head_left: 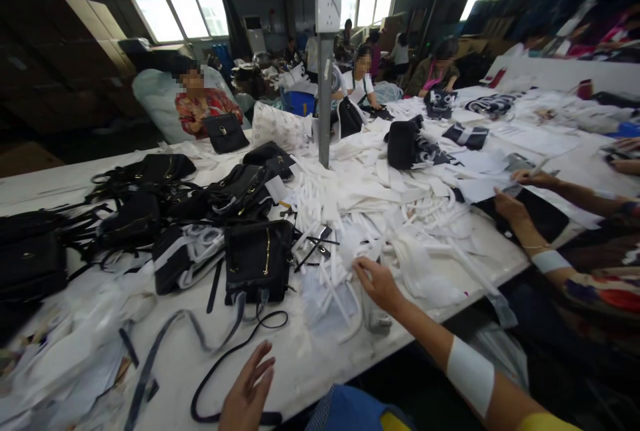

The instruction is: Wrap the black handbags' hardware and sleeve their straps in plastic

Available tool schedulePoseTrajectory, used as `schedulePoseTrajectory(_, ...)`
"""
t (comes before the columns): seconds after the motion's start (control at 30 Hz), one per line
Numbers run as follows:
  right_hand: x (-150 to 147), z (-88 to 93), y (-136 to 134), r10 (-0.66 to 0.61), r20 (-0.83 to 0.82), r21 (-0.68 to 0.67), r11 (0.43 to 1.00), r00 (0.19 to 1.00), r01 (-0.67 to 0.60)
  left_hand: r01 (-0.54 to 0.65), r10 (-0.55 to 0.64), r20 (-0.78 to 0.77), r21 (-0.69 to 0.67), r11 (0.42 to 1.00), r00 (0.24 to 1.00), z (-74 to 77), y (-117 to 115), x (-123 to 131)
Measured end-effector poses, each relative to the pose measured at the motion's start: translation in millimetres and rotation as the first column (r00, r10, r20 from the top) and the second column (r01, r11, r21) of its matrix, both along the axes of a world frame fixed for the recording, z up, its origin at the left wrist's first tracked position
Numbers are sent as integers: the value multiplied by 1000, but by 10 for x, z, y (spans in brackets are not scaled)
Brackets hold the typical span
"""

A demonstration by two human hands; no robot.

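Observation:
My left hand [247, 387] is open at the near edge of the table, fingers loosely bent and thumb apart, with nothing in it. Beside it runs a thin black strap [215, 371] that curves up to a black handbag [259, 261] with a gold zipper, lying beyond the hand. A wrapped grey strap [187, 317] also trails from this bag. My right hand [380, 287] reaches over a heap of white padding strips [327, 204], fingers bent but apart, nothing visible in them. Close to its fingertips lie translucent white sheets [355, 244] and a black strap with a metal buckle [323, 247].
Several black bags [135, 214] cover the left of the table, with crumpled wrapping paper [75, 344] in front. A grey metal post [325, 97] with sockets rises from the middle. At right, a co-worker's hands [515, 211] work over a black piece [543, 214]. Other people sit opposite.

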State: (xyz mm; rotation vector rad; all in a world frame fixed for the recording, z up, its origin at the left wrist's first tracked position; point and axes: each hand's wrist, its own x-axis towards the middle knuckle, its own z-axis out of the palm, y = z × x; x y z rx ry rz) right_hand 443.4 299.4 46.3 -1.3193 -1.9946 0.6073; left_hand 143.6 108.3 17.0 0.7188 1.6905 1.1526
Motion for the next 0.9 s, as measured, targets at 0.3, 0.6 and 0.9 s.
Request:
schedulePoseTrajectory(0.3, -1148, 305, -1247, 537, -160, -273, 782, 828, -560, 4, -37, 381, 88, 996, 924, 693, 24, 472)
schedulePoseTrajectory(0.6, -1472, 110, -1600, 756, -546, -516, 36, 361, -856, -779, 648, 474, 147, 609, 596, 1013, -1070, -440)
schedulePoseTrajectory(0.9, -1746, -403, -1744, 889, -433, -565, -138, 149, -814, -982, 982, 170, 178, 57, 87, 1117, -3388, -1021)
